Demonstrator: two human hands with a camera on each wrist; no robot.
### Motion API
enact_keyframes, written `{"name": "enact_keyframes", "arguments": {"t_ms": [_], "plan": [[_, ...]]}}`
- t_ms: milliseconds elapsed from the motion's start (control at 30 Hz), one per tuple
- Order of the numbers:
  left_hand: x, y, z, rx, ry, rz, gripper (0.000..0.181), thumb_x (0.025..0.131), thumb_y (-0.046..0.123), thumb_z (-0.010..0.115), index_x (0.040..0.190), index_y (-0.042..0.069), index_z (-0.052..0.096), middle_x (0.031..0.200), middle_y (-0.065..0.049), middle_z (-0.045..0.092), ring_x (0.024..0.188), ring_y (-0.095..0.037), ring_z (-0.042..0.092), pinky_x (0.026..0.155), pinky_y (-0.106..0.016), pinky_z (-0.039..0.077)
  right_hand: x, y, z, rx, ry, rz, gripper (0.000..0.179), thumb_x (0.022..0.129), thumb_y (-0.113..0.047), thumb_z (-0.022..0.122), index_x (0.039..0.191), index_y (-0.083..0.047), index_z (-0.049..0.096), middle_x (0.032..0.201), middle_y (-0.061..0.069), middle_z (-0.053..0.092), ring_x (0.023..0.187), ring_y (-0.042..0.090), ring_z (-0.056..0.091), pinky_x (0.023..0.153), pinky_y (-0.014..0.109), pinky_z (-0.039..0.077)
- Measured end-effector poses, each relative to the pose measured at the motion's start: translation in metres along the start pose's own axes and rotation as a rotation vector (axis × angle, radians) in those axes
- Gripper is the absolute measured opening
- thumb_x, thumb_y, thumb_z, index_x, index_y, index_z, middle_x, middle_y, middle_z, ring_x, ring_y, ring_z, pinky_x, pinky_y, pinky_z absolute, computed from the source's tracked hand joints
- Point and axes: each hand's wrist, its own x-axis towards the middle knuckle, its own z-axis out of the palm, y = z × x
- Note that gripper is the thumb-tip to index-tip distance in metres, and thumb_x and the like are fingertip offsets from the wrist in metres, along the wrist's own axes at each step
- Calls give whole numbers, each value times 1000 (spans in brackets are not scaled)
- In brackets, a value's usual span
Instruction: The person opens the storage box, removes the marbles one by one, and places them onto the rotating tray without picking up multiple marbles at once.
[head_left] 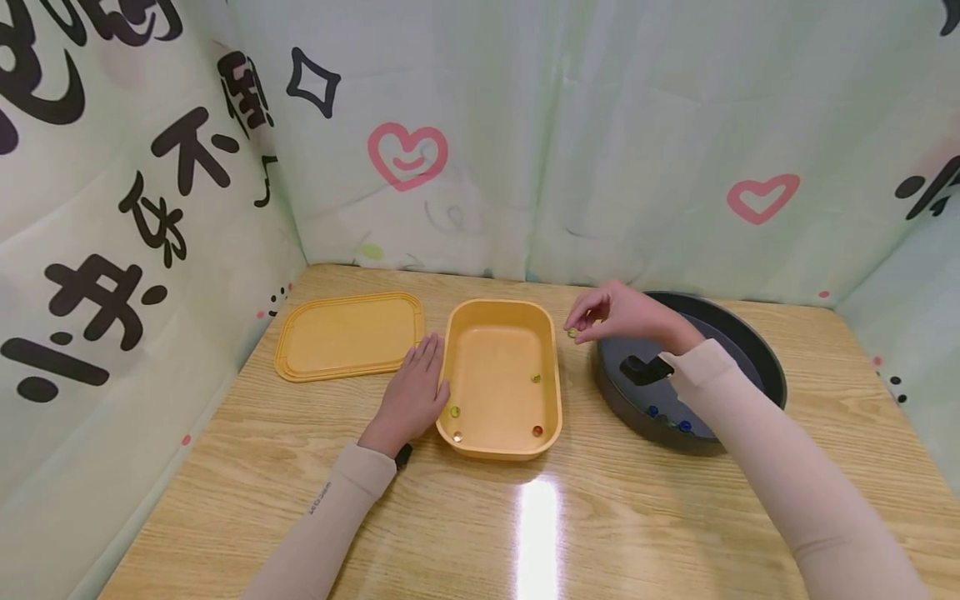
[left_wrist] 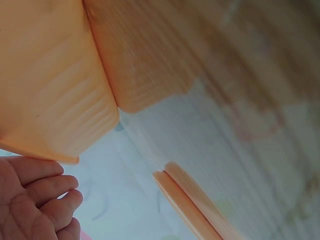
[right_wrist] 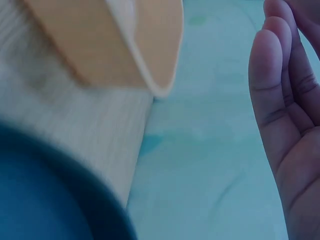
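Note:
My right hand (head_left: 626,312) pinches a yellow-green marble (head_left: 572,332) between thumb and fingertips, just off the right rim of a yellow-orange plastic box (head_left: 498,400). Several marbles lie inside that box, among them a red-brown marble (head_left: 537,431) and a yellow marble (head_left: 455,412). With straight fingers, my left hand (head_left: 408,392) rests against the box's left side; its palm side shows in the left wrist view, below the rim. Under my right forearm stands a round dark pan (head_left: 772,379), partly covered by the arm, with blue marbles (head_left: 685,426) near its front edge.
A flat yellow-orange lid (head_left: 348,333) lies left of the box, close to my left fingertips. The wooden table (head_left: 450,533) meets a printed curtain (head_left: 525,167) at the back, and a printed cloth (head_left: 112,333) along its left side.

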Motion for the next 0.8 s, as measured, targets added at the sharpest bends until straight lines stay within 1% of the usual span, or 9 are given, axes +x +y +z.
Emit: {"name": "enact_keyframes", "arguments": {"t_ms": [133, 233, 333, 400, 533, 633, 733, 800], "plan": [[0, 0, 0, 7, -5, -2, 61, 98, 23, 41, 147, -5, 20, 155, -19, 21, 146, -30, 18, 120, -42, 16, -19, 12, -13, 5, 52, 71, 20, 79, -9, 73, 95, 2, 71, 88, 2, 69, 73, 9, 61, 67, 22, 55], [0, 0, 0, 8, 1, 0, 60, 98, 23, 41, 147, -6, 21, 155, -20, 21, 145, -31, 18, 120, -43, 17, -32, 23, -22, 19, 98, 130, 26, 81, -12, 72, 99, 6, 69, 85, -3, 69, 75, 13, 63, 69, 24, 56], [1, 0, 1, 16, 4, 1, 61, 98, 23, 42, 147, -6, 21, 154, -20, 22, 145, -31, 19, 119, -44, 17, -41, 36, -28, 38, 141, 182, 28, 82, -12, 71, 102, 8, 67, 82, -9, 69, 77, 18, 64, 71, 27, 56], [1, -1, 1, 18, 5, 3, 61, 98, 23, 42, 147, -6, 21, 154, -21, 23, 145, -32, 20, 119, -44, 18, -46, 45, -31, 49, 161, 210, 28, 83, -12, 70, 103, 9, 67, 82, -12, 69, 78, 19, 65, 72, 27, 56], [1, -1, 1, 21, -9, 1, 61, 98, 24, 41, 147, -6, 19, 155, -20, 21, 145, -31, 18, 120, -44, 16, -55, 63, -35, 55, 200, 256, 30, 85, -12, 68, 107, 8, 66, 84, -17, 69, 80, 12, 67, 74, 25, 55], [1, -2, 1, 16, -15, 7, 62, 98, 25, 41, 148, -5, 18, 155, -19, 20, 146, -31, 18, 120, -43, 16, -61, 75, -38, 53, 221, 273, 35, 85, -15, 68, 110, 10, 64, 90, -14, 71, 82, 3, 66, 75, 21, 54], [2, -3, 1, 17, -12, 16, 63, 98, 26, 42, 148, -4, 18, 155, -19, 20, 146, -30, 18, 120, -43, 16, -66, 84, -39, 56, 235, 282, 39, 86, -18, 67, 112, 11, 62, 94, -8, 73, 85, -2, 65, 77, 19, 53], [3, -4, 1, 16, -9, 19, 64, 98, 27, 42, 148, -4, 18, 155, -19, 21, 146, -30, 18, 120, -43, 16, -68, 89, -40, 60, 245, 276, 39, 87, -18, 66, 112, 11, 62, 95, -6, 73, 85, -2, 65, 76, 19, 53]]}}
